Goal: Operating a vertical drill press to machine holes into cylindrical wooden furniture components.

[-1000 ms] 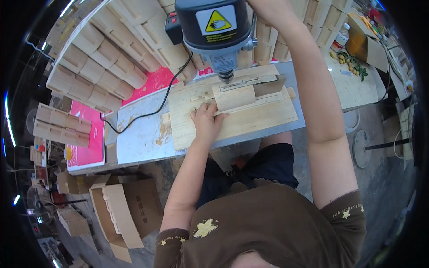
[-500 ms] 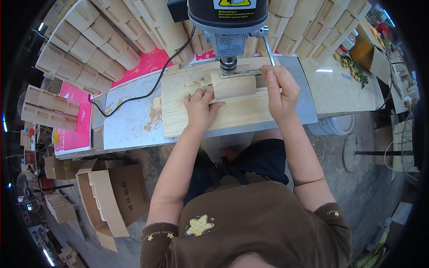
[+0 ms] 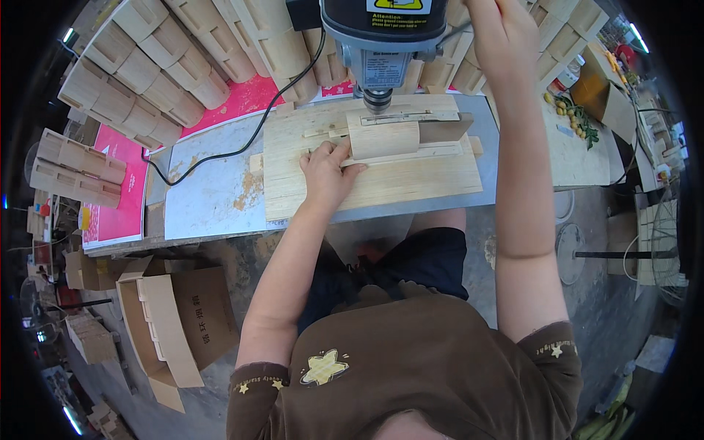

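A curved pale wooden block (image 3: pixel 383 141) with a narrow slot along its top lies on a flat wooden board (image 3: pixel 433 180), under the chuck (image 3: pixel 378 100) of a drill press (image 3: pixel 385 29). My left hand (image 3: pixel 328 170) rests on the board at the block's left end, fingers bent and pressed against it. Up at the top edge, my right hand (image 3: pixel 504 33) is closed around the end of the drill press lever (image 3: pixel 456 32), partly cut off by the frame. The chuck sits just above the block's far edge; whether the bit touches the wood I cannot make out.
Stacks of similar slotted wooden blocks (image 3: pixel 139 66) stand along the back. A black cable (image 3: pixel 220 157) curves over the sawdust-strewn grey sheet (image 3: pixel 209 202) at left. Small yellow fruits with leaves (image 3: pixel 576 121) lie at right. An open cardboard box (image 3: pixel 187 323) is on the floor.
My right hand has swung up and away with the lever, and the chuck has risen. The left hand stays against the block, whose slotted top and the wooden strip behind it show more fully.
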`<control>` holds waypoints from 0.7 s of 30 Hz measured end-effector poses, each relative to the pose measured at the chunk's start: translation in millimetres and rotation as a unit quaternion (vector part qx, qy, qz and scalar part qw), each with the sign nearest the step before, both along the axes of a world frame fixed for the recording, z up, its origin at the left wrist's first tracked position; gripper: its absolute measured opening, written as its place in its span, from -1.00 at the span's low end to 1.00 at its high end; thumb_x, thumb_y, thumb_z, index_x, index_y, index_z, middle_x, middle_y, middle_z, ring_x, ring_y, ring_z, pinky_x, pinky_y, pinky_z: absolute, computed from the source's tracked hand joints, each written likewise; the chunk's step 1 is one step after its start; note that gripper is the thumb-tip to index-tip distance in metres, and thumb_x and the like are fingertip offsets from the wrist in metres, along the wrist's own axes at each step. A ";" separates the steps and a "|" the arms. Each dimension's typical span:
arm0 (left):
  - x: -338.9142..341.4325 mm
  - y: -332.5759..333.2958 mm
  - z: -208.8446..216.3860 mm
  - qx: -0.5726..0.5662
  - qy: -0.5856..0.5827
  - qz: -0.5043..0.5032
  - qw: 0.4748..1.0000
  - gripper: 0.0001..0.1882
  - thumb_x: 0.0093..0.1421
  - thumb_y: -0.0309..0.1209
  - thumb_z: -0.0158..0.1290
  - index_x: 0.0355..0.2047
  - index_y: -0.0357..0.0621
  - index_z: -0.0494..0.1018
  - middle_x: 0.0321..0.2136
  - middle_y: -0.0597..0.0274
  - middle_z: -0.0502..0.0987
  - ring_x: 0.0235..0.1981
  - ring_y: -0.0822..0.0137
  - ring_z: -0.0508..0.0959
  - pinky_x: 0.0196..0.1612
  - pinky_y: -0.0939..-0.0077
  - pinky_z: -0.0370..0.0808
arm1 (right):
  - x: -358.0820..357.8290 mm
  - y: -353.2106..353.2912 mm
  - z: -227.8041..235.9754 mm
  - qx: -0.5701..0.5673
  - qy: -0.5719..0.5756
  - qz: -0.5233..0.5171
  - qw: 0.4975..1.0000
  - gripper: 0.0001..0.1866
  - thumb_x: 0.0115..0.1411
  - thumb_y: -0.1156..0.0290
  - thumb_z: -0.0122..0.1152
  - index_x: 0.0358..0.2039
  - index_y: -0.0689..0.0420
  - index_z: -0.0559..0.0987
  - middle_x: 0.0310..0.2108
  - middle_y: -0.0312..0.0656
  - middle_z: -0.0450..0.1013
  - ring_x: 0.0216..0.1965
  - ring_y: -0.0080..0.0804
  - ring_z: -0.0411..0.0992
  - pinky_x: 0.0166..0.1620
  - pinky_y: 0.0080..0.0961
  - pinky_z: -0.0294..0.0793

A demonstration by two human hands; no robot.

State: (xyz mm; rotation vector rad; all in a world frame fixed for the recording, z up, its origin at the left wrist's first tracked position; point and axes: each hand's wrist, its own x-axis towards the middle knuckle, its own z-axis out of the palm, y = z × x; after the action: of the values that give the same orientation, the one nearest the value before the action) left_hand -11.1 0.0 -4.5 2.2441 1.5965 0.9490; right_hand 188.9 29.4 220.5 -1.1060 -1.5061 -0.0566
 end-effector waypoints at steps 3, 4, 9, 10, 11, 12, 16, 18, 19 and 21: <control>7.3 4.8 10.5 -0.041 -0.014 -0.012 0.999 -0.52 -0.19 -0.25 0.27 -0.18 0.02 0.49 -0.49 0.33 0.39 -0.34 0.33 0.38 -0.12 0.29 0.08 | 26.2 75.5 5.3 -0.019 -0.082 -0.061 0.995 -0.62 0.21 0.20 -0.07 -0.48 0.30 0.47 -0.54 0.08 0.40 -0.47 -0.20 0.41 -0.37 -0.33 0.33; 9.8 6.0 13.1 -0.071 -0.025 -0.019 0.997 -0.43 -0.23 -0.23 0.28 -0.11 0.02 0.47 -0.47 0.30 0.38 -0.31 0.30 0.38 -0.12 0.26 0.08 | 29.7 74.3 4.8 -0.017 -0.083 -0.062 0.994 -0.62 0.21 0.20 -0.07 -0.48 0.30 0.47 -0.54 0.08 0.40 -0.47 -0.20 0.41 -0.37 -0.33 0.33; 10.9 8.7 6.0 -0.026 -0.097 -0.007 0.995 -0.47 -0.27 -0.26 0.31 -0.21 -0.05 0.49 -0.43 0.33 0.40 -0.30 0.34 0.40 -0.08 0.28 0.07 | 45.2 44.7 -28.0 -0.130 0.002 0.154 0.979 -0.73 0.17 0.29 0.06 -0.23 0.22 0.53 -0.50 -0.26 0.42 -0.41 -0.53 0.36 -0.30 -0.60 0.33; 12.1 9.7 4.6 -0.031 -0.127 -0.012 0.991 -0.51 -0.27 -0.28 0.32 -0.25 -0.07 0.50 -0.41 0.34 0.40 -0.31 0.34 0.41 -0.07 0.29 0.06 | 57.7 32.8 -43.9 -0.222 -0.030 0.147 0.963 -0.69 0.16 0.26 0.09 -0.18 0.20 0.52 -0.43 -0.23 0.45 -0.35 -0.48 0.38 -0.25 -0.56 0.34; 12.4 10.7 2.7 -0.028 -0.128 -0.013 0.991 -0.51 -0.27 -0.28 0.32 -0.25 -0.07 0.50 -0.41 0.34 0.40 -0.31 0.34 0.41 -0.07 0.29 0.06 | 68.4 19.7 -62.4 -0.311 -0.062 0.138 0.938 -0.65 0.14 0.23 0.11 -0.13 0.18 0.51 -0.37 -0.19 0.47 -0.29 -0.42 0.39 -0.20 -0.52 0.35; 11.4 11.1 0.3 -0.042 -0.163 -0.023 0.985 -0.54 -0.26 -0.30 0.31 -0.28 -0.08 0.49 -0.41 0.34 0.40 -0.33 0.35 0.42 -0.05 0.29 0.05 | 69.4 1.5 -83.2 -0.307 -0.174 0.097 0.931 -0.61 0.10 0.21 0.15 -0.14 0.21 0.50 -0.35 -0.15 0.48 -0.30 -0.31 0.42 -0.20 -0.46 0.36; -2.7 9.8 -2.7 -0.066 -0.233 -0.086 0.966 -0.61 -0.26 -0.36 0.31 -0.35 -0.12 0.51 -0.41 0.31 0.39 -0.42 0.38 0.43 -0.11 0.38 0.16 | 89.0 -19.2 -147.3 -0.368 -0.201 0.119 0.900 -0.61 -0.01 0.33 0.25 -0.18 0.26 0.50 -0.31 -0.09 0.49 -0.32 -0.16 0.44 -0.19 -0.43 0.38; -24.2 -9.8 23.5 -0.063 -0.236 -0.115 0.963 -0.64 -0.26 -0.37 0.31 -0.38 -0.14 0.51 -0.45 0.31 0.38 -0.44 0.40 0.42 -0.20 0.45 0.22 | 84.8 -44.4 -143.9 -0.395 -0.097 0.195 0.893 -0.68 -0.03 0.43 0.27 -0.25 0.29 0.51 -0.35 -0.15 0.49 -0.33 -0.31 0.43 -0.22 -0.47 0.38; -36.2 -20.9 38.8 -0.067 -0.238 -0.151 0.957 -0.67 -0.25 -0.38 0.31 -0.42 -0.17 0.51 -0.49 0.31 0.37 -0.46 0.43 0.40 -0.28 0.53 0.29 | 87.1 -53.5 -142.7 -0.397 -0.096 0.195 0.892 -0.68 -0.03 0.43 0.27 -0.25 0.29 0.51 -0.35 -0.15 0.49 -0.33 -0.31 0.43 -0.22 -0.47 0.38; -70.1 -38.7 57.5 -0.079 -0.188 -0.140 0.969 -0.70 -0.25 -0.40 0.29 -0.48 -0.25 0.51 -0.55 0.32 0.36 -0.48 0.48 0.37 -0.43 0.64 0.31 | 91.1 -72.9 -143.6 -0.418 0.032 0.240 0.875 -0.75 -0.01 0.39 0.26 -0.33 0.27 0.53 -0.41 -0.25 0.48 -0.36 -0.51 0.39 -0.27 -0.55 0.36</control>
State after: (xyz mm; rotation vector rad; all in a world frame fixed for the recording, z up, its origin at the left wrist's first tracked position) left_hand -81.2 -38.7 53.0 1.9671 1.1157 1.0478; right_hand 280.0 -43.5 76.9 -1.3234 -1.7438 1.0574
